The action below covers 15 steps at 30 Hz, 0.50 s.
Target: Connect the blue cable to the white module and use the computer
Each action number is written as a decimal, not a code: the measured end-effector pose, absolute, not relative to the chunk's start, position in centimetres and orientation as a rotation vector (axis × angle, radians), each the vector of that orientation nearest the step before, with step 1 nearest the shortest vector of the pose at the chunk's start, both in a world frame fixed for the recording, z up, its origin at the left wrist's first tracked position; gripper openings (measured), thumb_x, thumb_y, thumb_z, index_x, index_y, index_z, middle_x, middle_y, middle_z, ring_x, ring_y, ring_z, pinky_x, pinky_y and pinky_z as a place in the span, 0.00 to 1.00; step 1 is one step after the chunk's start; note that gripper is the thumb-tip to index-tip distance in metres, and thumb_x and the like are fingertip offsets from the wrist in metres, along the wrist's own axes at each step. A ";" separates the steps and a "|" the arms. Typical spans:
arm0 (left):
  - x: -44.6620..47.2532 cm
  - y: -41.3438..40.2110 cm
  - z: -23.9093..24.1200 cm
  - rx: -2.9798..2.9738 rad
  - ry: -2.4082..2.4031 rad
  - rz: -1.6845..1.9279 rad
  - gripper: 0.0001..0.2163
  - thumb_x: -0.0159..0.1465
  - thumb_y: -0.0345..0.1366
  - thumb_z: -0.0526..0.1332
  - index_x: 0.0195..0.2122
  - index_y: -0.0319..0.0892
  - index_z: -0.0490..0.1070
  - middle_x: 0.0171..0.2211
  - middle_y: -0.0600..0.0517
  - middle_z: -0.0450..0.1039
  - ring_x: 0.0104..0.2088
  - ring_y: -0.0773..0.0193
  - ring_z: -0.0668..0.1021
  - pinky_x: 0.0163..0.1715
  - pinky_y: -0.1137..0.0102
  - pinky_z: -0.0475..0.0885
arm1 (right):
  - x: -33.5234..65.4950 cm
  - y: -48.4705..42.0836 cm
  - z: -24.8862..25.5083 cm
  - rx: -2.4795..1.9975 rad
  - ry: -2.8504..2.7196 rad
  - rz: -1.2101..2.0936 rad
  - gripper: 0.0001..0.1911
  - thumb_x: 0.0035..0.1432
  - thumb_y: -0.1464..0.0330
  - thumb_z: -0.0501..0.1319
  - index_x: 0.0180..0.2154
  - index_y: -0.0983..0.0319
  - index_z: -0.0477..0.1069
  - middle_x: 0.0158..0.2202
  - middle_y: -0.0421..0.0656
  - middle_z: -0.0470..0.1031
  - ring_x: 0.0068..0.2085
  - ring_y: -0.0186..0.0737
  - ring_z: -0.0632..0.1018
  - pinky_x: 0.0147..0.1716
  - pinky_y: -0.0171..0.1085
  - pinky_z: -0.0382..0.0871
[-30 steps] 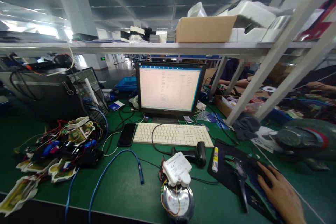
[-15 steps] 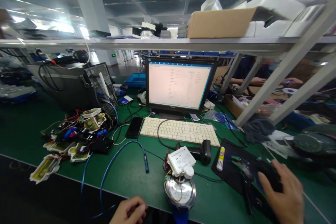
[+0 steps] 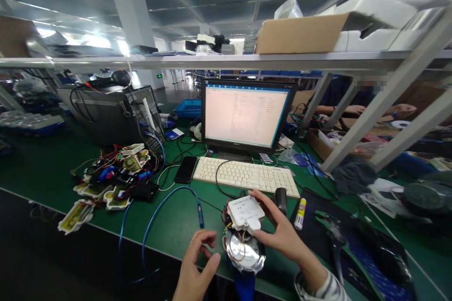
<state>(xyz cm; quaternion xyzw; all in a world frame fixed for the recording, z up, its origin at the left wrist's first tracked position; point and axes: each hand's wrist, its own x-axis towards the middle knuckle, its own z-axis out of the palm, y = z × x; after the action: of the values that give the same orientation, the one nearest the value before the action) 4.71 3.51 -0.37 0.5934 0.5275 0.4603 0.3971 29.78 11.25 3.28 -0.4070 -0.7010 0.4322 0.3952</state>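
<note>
A round metal meter [image 3: 243,253] with coloured wires stands at the front edge of the green bench [image 3: 173,230], with a white plastic module [image 3: 245,212] resting tilted on top of it. My right hand [image 3: 278,230] is cupped around the module's right side, thumb and fingers spread and touching it. Just left of the meter, my left hand [image 3: 196,268] is raised with its fingers apart and holds nothing. A black barcode scanner [image 3: 280,197] lies behind my right hand.
A lit monitor [image 3: 247,115] and white keyboard [image 3: 247,176] stand behind the meter. A phone [image 3: 186,169], a blue cable [image 3: 158,216] and a pile of wired circuit boards [image 3: 113,176] lie to the left. A glue stick [image 3: 300,214], pliers [image 3: 335,235] and a mouse pad [image 3: 363,254] are to the right. Another person sits beyond the shelf frame.
My right hand has left the mouse at the right and come across to the white module. My left hand has risen from the bench edge beside the meter.
</note>
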 end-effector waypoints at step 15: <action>9.6 8.5 1.7 1.599 1.223 1.303 0.30 0.57 0.44 0.65 0.61 0.57 0.57 0.65 0.48 0.49 0.65 0.49 0.58 0.62 0.49 0.58 | 26.6 8.2 0.0 -1.165 -1.682 0.447 0.40 0.54 0.63 0.65 0.64 0.53 0.51 0.60 0.50 0.60 0.61 0.49 0.66 0.58 0.53 0.64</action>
<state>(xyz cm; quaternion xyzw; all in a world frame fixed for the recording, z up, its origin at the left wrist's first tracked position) 9.64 8.50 1.70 0.6213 0.4753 0.5061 0.3632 26.63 8.24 -0.01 -0.4817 -0.6955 0.1848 0.5000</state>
